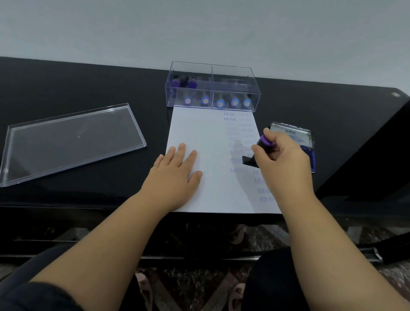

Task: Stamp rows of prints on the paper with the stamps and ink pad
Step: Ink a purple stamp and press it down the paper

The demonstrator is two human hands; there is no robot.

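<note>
A white sheet of paper (pixel 208 136) lies on the black table, with rows of blue prints down its right side. My left hand (pixel 175 170) rests flat on the paper's left part, fingers spread. My right hand (pixel 282 156) grips a black stamp with a purple top (pixel 265 143), its base down on the paper's right side among the prints. The open ink pad (pixel 310 139) sits just right of the paper, partly hidden behind my right hand.
A clear plastic box (pixel 230 71) holding several more stamps with blue and purple tops stands at the paper's far edge. Its clear lid (pixel 72 140) lies to the left on the black table (pixel 69 83). A wall rises behind.
</note>
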